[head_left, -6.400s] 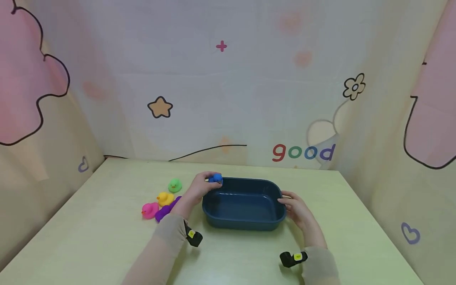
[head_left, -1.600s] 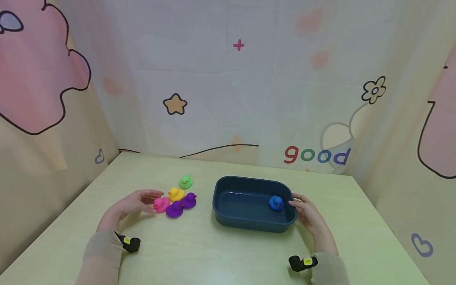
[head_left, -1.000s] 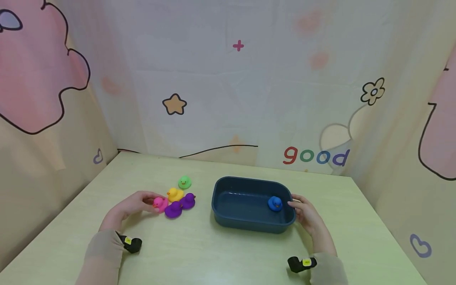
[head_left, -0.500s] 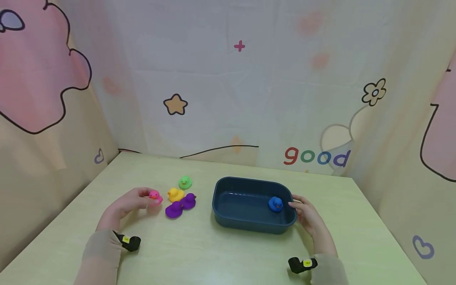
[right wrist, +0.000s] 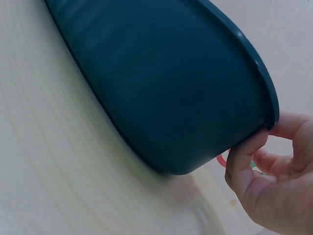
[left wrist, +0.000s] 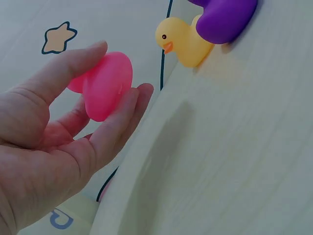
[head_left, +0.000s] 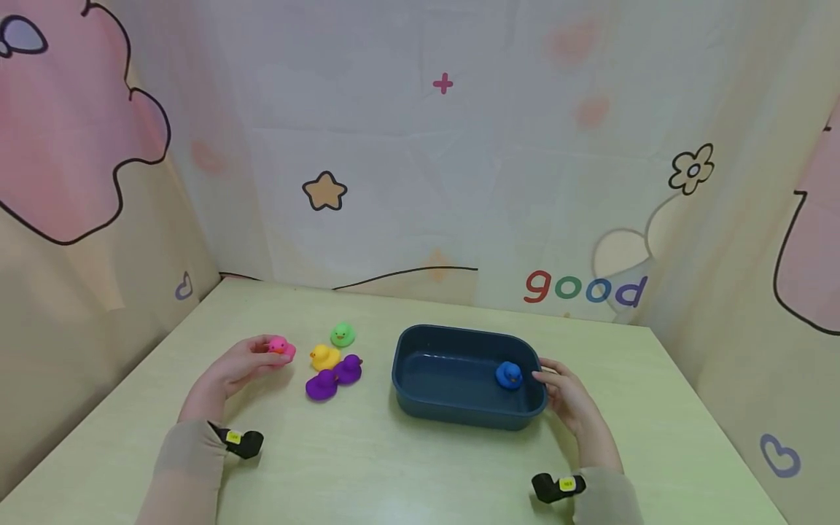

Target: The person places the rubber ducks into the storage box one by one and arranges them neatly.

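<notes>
My left hand point(head_left: 238, 367) pinches a pink rubber duck point(head_left: 281, 351) between thumb and fingers. In the left wrist view the pink duck is clear of the table, its smooth underside facing the camera. At the right end of a dark blue plastic basin point(head_left: 453, 414), my right hand point(head_left: 572, 401) grips the rim, part of it over the edge and the other fingers along the outer wall. The right wrist view shows this wall close up, fingers at its corner. A blue rubber duck point(head_left: 509, 375) sits inside the basin near that end.
Right of my left hand stand a yellow duck point(head_left: 325, 357), a green duck point(head_left: 342, 335) farther back and two purple ducks point(head_left: 322, 386) side by side. A printed curtain point(head_left: 394, 160) encloses the pale table point(head_left: 367, 467) at the back and sides.
The blue duck, earlier in my left hand at the basin's left rim, now sits in the basin. My left hand has since taken the pink duck and lifted it. The right hand keeps its place.
</notes>
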Action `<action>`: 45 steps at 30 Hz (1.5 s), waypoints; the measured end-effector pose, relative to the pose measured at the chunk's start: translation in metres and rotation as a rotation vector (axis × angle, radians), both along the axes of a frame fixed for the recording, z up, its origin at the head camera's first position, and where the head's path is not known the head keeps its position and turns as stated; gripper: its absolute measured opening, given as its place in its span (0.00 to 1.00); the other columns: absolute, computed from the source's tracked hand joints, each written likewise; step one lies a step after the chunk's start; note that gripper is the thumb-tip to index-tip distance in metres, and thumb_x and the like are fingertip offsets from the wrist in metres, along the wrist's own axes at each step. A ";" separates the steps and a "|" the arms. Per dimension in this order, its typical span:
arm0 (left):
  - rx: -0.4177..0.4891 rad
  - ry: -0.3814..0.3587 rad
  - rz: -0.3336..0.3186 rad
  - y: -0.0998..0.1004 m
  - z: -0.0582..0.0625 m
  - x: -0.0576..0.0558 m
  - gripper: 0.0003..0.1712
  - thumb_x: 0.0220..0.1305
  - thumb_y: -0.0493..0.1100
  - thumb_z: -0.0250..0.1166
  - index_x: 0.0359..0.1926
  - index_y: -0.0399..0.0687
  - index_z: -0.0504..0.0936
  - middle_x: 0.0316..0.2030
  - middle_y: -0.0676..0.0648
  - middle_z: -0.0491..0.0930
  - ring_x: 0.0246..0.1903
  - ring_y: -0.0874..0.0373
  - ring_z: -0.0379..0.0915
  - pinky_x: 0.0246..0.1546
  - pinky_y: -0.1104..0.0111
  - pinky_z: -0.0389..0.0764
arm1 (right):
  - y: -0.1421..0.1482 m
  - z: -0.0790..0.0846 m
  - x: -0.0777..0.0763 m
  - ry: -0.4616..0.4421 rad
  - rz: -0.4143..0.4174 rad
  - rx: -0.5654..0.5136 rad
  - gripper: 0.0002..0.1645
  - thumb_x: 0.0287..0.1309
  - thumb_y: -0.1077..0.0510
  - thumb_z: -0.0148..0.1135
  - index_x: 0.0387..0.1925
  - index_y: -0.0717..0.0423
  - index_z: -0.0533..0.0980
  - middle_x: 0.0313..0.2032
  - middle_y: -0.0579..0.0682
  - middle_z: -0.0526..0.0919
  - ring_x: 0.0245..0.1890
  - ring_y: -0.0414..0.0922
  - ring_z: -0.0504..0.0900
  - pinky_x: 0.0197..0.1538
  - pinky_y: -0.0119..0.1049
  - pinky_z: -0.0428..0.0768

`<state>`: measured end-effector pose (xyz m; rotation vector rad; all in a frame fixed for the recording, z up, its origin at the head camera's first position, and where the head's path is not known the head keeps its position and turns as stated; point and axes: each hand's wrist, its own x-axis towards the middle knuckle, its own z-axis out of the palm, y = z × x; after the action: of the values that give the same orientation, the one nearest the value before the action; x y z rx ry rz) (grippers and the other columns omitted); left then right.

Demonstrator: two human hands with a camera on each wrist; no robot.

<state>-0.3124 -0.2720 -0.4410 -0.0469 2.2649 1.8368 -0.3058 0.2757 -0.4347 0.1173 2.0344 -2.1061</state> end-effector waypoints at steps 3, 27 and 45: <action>0.005 0.010 0.005 0.002 0.000 0.000 0.45 0.64 0.42 0.66 0.71 0.27 0.52 0.63 0.34 0.64 0.45 0.64 0.73 0.49 0.77 0.79 | 0.000 0.000 0.000 -0.002 -0.001 -0.005 0.32 0.69 0.60 0.52 0.69 0.63 0.54 0.31 0.36 0.81 0.27 0.32 0.78 0.37 0.25 0.78; 0.098 0.044 0.032 0.047 0.013 -0.013 0.42 0.66 0.40 0.64 0.73 0.31 0.53 0.66 0.32 0.63 0.56 0.54 0.73 0.68 0.59 0.66 | 0.002 -0.001 0.000 0.026 0.011 0.023 0.32 0.69 0.60 0.51 0.68 0.64 0.54 0.32 0.35 0.80 0.28 0.32 0.78 0.38 0.25 0.78; 0.142 0.066 0.031 0.112 0.044 -0.038 0.38 0.67 0.37 0.63 0.72 0.34 0.57 0.67 0.32 0.62 0.63 0.42 0.66 0.70 0.56 0.63 | 0.001 -0.001 0.000 0.033 0.004 -0.015 0.32 0.68 0.62 0.52 0.68 0.65 0.54 0.29 0.36 0.81 0.26 0.32 0.79 0.36 0.25 0.78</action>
<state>-0.3506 -0.1604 -0.3968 0.0027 2.1814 2.0383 -0.3063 0.2766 -0.4360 0.0770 2.0355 -2.1343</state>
